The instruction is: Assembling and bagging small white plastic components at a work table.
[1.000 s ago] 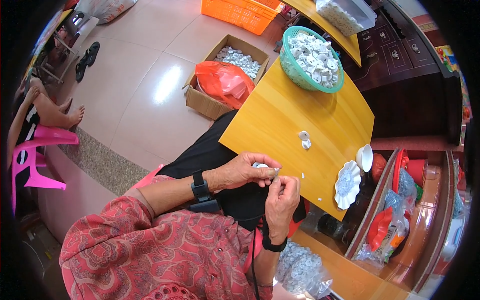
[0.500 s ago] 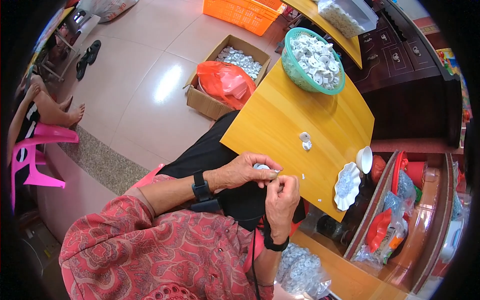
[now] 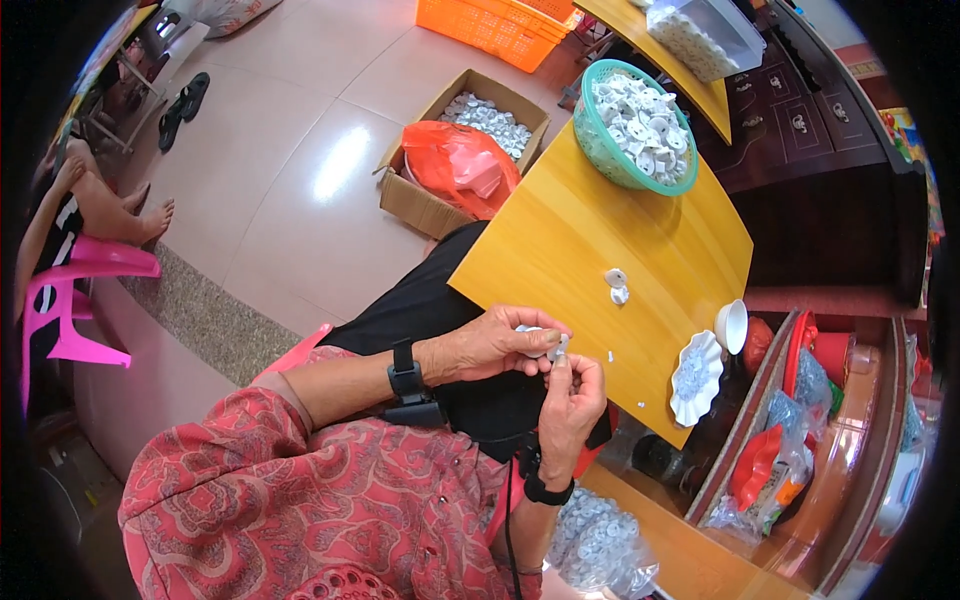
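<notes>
Over my lap, by the near edge of the yellow table (image 3: 560, 240), my left hand (image 3: 495, 342) is closed round a small round white plastic part (image 3: 556, 347). The fingers cover much of it. My right hand (image 3: 570, 405) meets it from below, thumb and forefinger pinched at the part's lower edge; whatever is between those fingertips is too small to make out. On the tabletop ahead lie two more white plastic parts, a round one (image 3: 615, 276) and a smaller one (image 3: 620, 295) touching it. A scalloped white dish (image 3: 707, 400) of small clear pieces stands to the right.
A green basket (image 3: 612, 168) heaped with white parts stands at the table's far end. Beside the dish is a white bowl (image 3: 732, 328). Left of the table sits a cardboard box (image 3: 410, 208) with a red bag (image 3: 450, 160). A bag of clear discs (image 3: 600, 540) lies by my right forearm.
My right hand has turned slightly and its fingertips have shifted down a little, so more of the white part shows between my hands. The whole view has shifted slightly.
</notes>
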Demonstrator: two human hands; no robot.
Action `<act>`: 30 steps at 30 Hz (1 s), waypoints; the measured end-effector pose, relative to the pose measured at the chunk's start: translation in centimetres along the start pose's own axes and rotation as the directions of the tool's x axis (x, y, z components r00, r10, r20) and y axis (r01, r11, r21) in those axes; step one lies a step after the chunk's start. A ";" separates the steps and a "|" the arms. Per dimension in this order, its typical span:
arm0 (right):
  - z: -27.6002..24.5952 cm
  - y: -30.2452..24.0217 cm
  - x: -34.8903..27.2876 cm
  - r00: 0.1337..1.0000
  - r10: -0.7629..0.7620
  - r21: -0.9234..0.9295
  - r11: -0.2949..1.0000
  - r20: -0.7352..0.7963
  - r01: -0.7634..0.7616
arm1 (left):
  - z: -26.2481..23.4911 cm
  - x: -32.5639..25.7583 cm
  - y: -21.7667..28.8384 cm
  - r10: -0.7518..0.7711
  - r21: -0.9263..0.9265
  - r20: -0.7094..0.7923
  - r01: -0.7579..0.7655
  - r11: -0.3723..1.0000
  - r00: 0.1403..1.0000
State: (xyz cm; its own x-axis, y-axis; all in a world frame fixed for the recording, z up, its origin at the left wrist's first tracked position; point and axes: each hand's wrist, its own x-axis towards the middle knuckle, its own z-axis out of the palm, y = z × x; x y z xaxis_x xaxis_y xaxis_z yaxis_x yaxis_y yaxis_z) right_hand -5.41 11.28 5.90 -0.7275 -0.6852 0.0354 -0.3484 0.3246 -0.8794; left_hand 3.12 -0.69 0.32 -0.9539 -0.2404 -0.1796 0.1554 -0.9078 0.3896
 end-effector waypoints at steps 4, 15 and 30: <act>0.1 0.0 0.0 1.000 -0.020 -0.037 0.999 -0.024 0.019 | 0.2 -0.1 0.2 -0.013 -0.008 0.007 0.013 1.000 1.000; 0.5 -1.4 0.1 0.986 -0.163 -0.209 0.966 -0.024 0.155 | 0.4 -0.3 0.3 0.049 0.060 0.017 -0.050 0.997 0.999; 0.8 -0.9 0.0 0.989 -0.131 -0.128 0.984 -0.070 0.121 | 0.5 -0.3 0.4 0.050 0.016 -0.005 -0.050 0.999 0.999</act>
State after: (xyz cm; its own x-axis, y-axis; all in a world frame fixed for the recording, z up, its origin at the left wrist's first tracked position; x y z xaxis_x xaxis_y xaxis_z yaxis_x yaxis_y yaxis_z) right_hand -4.63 10.44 6.26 -0.7153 -0.6744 0.1832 -0.5070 0.3203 -0.8003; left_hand 3.33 -0.84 1.01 -0.9436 -0.2873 -0.1647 0.1986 -0.8889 0.4129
